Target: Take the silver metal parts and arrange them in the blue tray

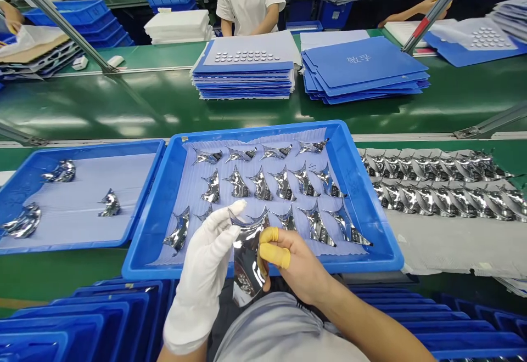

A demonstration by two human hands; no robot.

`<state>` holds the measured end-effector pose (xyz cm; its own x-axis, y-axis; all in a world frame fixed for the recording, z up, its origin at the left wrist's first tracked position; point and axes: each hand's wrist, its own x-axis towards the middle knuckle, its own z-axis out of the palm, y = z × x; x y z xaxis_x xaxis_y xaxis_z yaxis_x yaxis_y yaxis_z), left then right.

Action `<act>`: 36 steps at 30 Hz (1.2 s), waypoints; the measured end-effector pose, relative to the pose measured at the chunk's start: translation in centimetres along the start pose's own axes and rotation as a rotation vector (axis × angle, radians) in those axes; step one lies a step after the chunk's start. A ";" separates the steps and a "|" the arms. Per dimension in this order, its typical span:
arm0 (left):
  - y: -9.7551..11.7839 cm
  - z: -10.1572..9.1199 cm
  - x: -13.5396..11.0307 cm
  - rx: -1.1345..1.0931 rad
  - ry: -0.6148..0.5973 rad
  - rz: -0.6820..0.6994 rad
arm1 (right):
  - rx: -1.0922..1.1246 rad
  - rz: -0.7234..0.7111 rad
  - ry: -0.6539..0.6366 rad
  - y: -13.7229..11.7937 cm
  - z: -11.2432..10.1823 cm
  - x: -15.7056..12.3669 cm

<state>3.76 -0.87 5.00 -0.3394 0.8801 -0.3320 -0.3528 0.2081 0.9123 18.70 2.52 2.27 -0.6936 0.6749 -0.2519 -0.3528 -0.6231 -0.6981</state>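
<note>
Close to my body, both hands grip one shiny chrome-like curved part with pointed horns at its top. My left hand, in a white glove, pinches its upper left side. Yellow finger cots cover fingertips of my right hand, which holds its right edge. Just beyond lies a blue tray lined with pale wavy sheet, where similar chrome parts lie in three rows. My hands and the held part hide some of the front row.
A second blue tray at left holds a few chrome parts. Two rows of chrome parts lie on white sheeting at right. Stacked blue sheets stand across the bench. A person in a white shirt is opposite. Blue trays are stacked below.
</note>
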 end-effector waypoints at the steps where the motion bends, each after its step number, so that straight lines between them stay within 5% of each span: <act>1: 0.0 0.1 0.0 -0.015 -0.005 -0.012 | 0.009 0.001 0.010 0.0 0.1 0.0; 19: -0.3 0.7 1.1 0.102 0.167 0.004 | 0.467 0.246 0.086 1.3 0.7 1.2; 23: -0.2 0.7 1.1 0.065 0.152 -0.017 | 0.396 0.220 0.106 1.1 0.8 1.1; 29: -0.1 0.0 0.7 -0.033 -0.045 -0.025 | 0.128 0.031 0.105 0.2 1.1 0.8; 36: -0.5 -0.7 0.5 -0.063 -0.081 -0.053 | -0.029 -0.034 0.095 0.4 0.7 0.7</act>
<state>3.15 -0.78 4.24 -0.2482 0.9007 -0.3565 -0.4234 0.2301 0.8762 17.67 2.44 2.27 -0.6183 0.7309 -0.2891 -0.3558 -0.5882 -0.7262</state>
